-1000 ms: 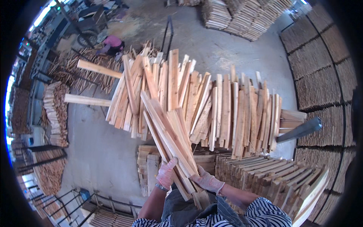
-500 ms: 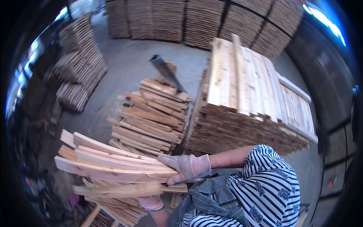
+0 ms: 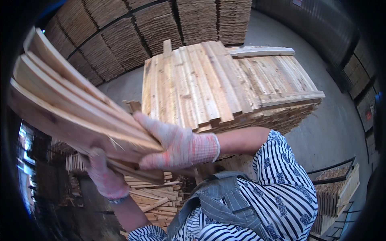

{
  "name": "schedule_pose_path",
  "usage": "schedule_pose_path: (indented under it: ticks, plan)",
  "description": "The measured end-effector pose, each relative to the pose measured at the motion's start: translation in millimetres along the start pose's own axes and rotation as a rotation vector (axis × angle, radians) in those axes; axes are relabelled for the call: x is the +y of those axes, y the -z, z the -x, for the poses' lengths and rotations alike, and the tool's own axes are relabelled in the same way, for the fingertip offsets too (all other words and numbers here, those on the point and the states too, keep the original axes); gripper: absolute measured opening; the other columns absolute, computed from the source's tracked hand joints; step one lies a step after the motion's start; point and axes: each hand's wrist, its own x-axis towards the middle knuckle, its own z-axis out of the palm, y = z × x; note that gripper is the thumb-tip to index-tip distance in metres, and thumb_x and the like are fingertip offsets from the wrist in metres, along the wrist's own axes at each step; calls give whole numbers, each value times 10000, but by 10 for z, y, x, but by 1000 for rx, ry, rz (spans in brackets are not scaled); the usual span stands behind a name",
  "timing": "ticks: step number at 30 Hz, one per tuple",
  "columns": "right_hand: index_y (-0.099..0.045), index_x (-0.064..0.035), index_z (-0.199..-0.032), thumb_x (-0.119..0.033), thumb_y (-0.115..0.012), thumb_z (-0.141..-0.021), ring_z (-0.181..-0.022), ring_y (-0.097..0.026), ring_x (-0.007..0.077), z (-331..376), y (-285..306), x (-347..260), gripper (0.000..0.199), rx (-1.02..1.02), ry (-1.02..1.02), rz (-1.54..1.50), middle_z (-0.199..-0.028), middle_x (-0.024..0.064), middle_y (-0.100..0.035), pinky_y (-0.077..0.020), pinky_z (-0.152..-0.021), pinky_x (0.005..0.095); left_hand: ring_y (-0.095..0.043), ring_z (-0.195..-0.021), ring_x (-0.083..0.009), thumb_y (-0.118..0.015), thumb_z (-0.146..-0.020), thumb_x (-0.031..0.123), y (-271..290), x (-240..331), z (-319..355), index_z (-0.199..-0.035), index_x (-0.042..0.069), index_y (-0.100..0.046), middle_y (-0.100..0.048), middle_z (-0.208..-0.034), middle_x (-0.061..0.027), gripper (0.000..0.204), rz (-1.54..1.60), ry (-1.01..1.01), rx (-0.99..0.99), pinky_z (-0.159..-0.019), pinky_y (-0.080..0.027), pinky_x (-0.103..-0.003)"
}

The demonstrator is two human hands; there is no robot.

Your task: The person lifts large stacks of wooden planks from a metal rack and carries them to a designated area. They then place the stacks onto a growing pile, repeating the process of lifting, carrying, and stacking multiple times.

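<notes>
Held planks: left of board stack
Far batten: on stack's far edge, right half
Near batten: on near edge, right corner
Tall stacks: behind far edge

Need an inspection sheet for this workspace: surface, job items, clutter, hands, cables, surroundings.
Surface: board stack, top pieces laid side by side, one jutting past the far edge.
Job items: bundle of boards, off to the left of the stack.
Clutter: loose boards lying unevenly below.
Hands: gloved right hand grips the bundle's near end; gloved left hand at its lower edge, fingers partly hidden.
Cables: nothing seen.
Surroundings: tall timber stacks behind; grey floor.
</notes>
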Motion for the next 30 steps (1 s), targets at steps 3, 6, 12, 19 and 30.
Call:
schedule_pose_path:
  ticks: [3, 6, 12, 19, 30]
  plan:
    - [-134, 65, -1537, -317, -861, -772, -1292, -508, 268, -85, 578, -446, 1123, 98, 4, -16, -1395, 270, -494, -433, -1066, 338, -472, -1327, -304, -529, -969, 542, -410, 154, -455, -1534, -6, -229, -389, -1491, -199, 842, 80, -37, -19, -1098, -419, -415]
    - [-125, 45, -1545, -251, -850, -772, -1264, -522, 259, -137, 1021, -585, 1101, 224, 35, 87, -1378, 257, -501, -446, -1055, 339, -532, -1230, -254, -718, -872, 380, -825, 158, -948, -1483, 60, -313, -500, -1356, -123, 800, 361, -32, -64, -1049, -476, -409]
    - [-58, 31, -1539, -274, -835, -746, -1283, -512, 335, -141, 1594, -10, 1151, 355, 222, 208, -1366, 308, -472, -436, -1065, 373, -532, -1229, -203, -845, -778, 186, -1461, -263, -1110, -1430, 90, -414, -558, -1312, -62, 788, 373, -10, -360, -1042, -477, -368]
    - [57, 59, -1543, -286, -839, -759, -1426, -333, 311, -264, 1632, 460, 1239, 416, 358, 234, -1516, 281, -307, -319, -1157, 383, -524, -1252, -192, -892, -743, 240, -1643, -849, -1105, -1462, 82, -373, -544, -1367, -52, 900, 611, 112, -604, -1054, -459, -366]
    - [-484, -14, -1408, -467, -633, -946, -1102, -639, 206, 49, 2125, 339, 665, 474, -174, -738, -1274, 128, -621, -530, -965, 323, -699, -954, -235, -672, -943, 274, -2158, -823, -1398, -1171, 83, -631, -693, -1087, -88, 301, 686, 709, -683, -827, -610, -396]
